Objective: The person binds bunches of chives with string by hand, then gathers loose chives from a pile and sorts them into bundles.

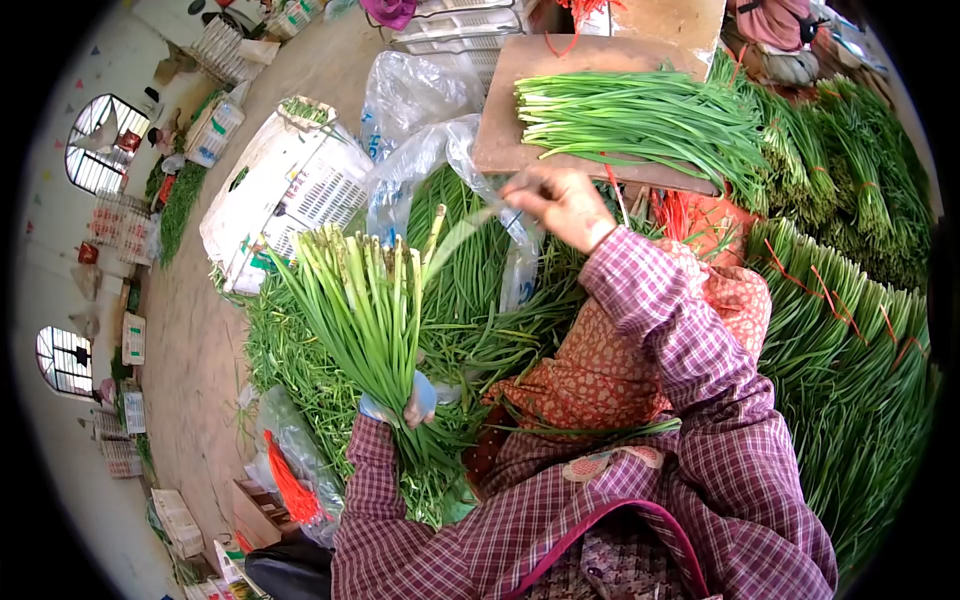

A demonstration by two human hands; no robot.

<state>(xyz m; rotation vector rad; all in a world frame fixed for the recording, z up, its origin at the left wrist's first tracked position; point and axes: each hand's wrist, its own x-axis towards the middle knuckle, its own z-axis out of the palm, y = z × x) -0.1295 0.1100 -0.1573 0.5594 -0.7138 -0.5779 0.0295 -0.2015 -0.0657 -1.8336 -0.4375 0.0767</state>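
Observation:
A bunch of green stalks with pale cut ends [375, 310] stands upright in my left hand [412, 398], whose fingers wrap round its lower part. My right hand [560, 203] is raised to the right of the bunch, thumb and fingers pinched together at a thin pale strip [462, 238] that stretches toward the stalk ends. Behind my right hand, a flat pile of green stalks [640, 118] lies on a brown board [497, 135]. Loose green stalks [300, 370] are heaped beneath and around my left hand.
Tied green bundles [850, 370] are stacked at the right. A white crate [325, 190] and clear plastic bags [415, 95] stand at the upper left of the heap. Orange-red ties [290, 480] lie at the lower left. Another person [775, 30] is partly visible at the top right.

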